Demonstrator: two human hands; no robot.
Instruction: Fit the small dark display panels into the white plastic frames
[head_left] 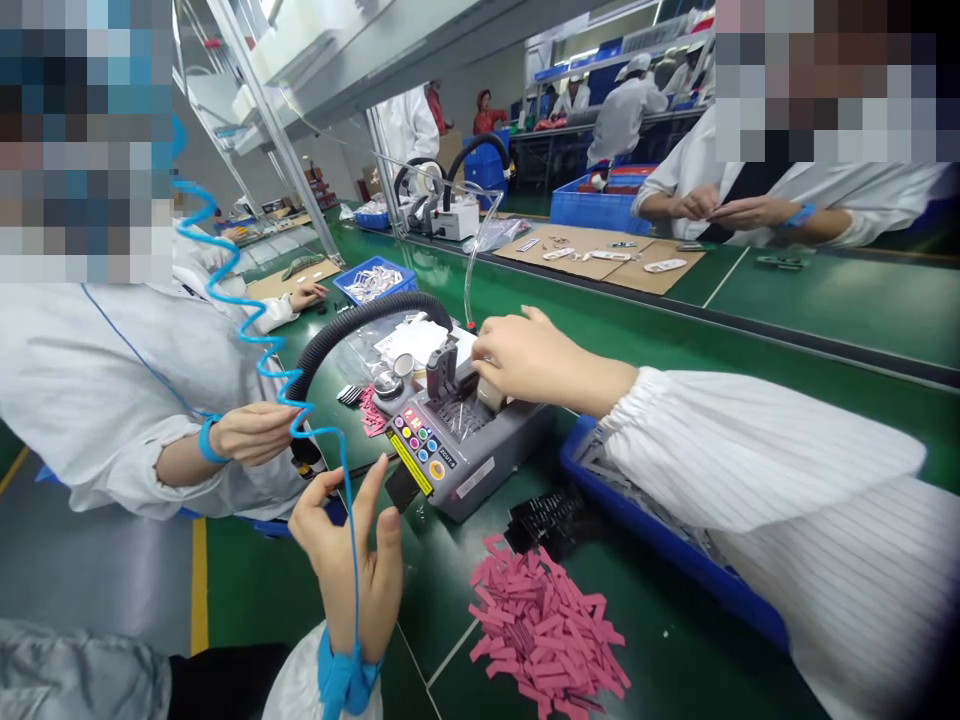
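A grey automatic tape dispenser (pixel 480 455) with coloured round buttons stands on the green bench. My left hand (pixel 349 560), wearing a blue wrist strap, is just in front of it with fingers apart and nothing held. A short black strip (pixel 403 487) sticks out of the dispenser's front, close to my left fingertips. My right hand (pixel 525 355) reaches over the dispenser's rear, with its fingers curled down onto a pale roll (pixel 491 393); the fingertips are partly hidden. Pink strips (pixel 547 630) lie piled in front of the dispenser, beside a heap of black pieces (pixel 544 520).
A blue tray (pixel 675 540) lies under my right forearm. A blue coiled cord (pixel 259 340) hangs down to my left wrist. A black corrugated hose (pixel 367 320) arches behind the dispenser. A co-worker's hand (pixel 255 432) is at the left; another person works across the bench.
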